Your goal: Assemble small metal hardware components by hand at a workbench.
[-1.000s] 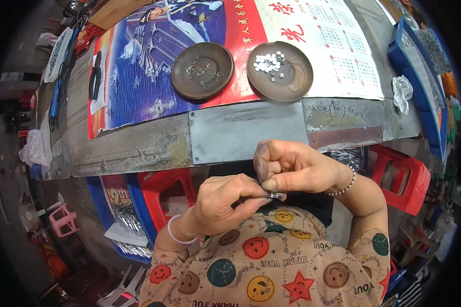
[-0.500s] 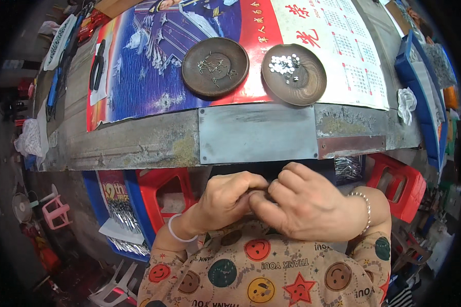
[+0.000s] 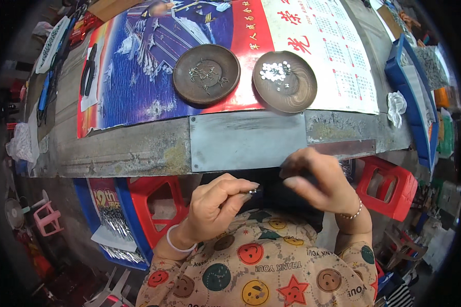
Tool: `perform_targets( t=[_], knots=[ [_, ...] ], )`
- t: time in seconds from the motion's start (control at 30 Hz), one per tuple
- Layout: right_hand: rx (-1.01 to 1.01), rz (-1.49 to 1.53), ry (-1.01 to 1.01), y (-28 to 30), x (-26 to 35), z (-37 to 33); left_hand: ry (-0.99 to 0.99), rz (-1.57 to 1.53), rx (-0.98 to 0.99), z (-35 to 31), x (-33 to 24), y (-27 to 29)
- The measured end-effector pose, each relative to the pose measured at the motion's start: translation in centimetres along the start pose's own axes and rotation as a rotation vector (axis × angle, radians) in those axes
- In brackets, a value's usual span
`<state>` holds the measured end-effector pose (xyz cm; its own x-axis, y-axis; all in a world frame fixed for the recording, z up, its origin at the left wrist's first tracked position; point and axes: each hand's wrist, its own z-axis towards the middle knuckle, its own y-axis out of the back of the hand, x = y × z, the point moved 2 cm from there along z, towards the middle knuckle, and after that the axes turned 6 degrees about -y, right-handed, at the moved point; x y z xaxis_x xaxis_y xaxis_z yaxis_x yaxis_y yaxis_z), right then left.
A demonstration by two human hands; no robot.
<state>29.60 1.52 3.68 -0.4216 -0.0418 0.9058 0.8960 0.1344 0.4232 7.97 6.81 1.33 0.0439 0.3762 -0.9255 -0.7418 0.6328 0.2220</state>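
Note:
My left hand, below the table's front edge, pinches a small shiny metal piece between thumb and fingertips; its exact kind is too small to tell. To its right, my right hand is raised with thumb and fingers apart and nothing visible between them. Beyond the hands, two round brown dishes stand on the table. The left dish holds several thin metal pins. In the right dish lie several small white and silvery bits.
A calendar poster covers much of the table, with black-handled pliers at its left. A grey metal plate is screwed to the front edge. Blue trays and red stools stand below; another blue tray lies far right.
My hands were together; now the right has come away, up and to the right, with its fingers opened. The left keeps its pinch, the metal piece now showing. The whole view has shifted slightly.

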Motion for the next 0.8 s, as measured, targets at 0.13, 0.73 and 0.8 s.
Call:
perform_targets(
  t=[0.13,0.73,0.8],
  knots=[
    [-0.047,0.987,-0.182,0.3,-2.7,-0.1,0.146,-0.371,0.010,-0.6,-0.1,-0.2],
    [0.097,1.681,-0.030,-1.2,-3.8,0.7,-1.183,-1.218,-0.170,3.4,-11.3,4.5],
    [0.112,1.674,-0.007,-1.4,-4.2,0.6,-1.461,-0.486,-0.708,3.3,-11.7,4.2]
  ],
)
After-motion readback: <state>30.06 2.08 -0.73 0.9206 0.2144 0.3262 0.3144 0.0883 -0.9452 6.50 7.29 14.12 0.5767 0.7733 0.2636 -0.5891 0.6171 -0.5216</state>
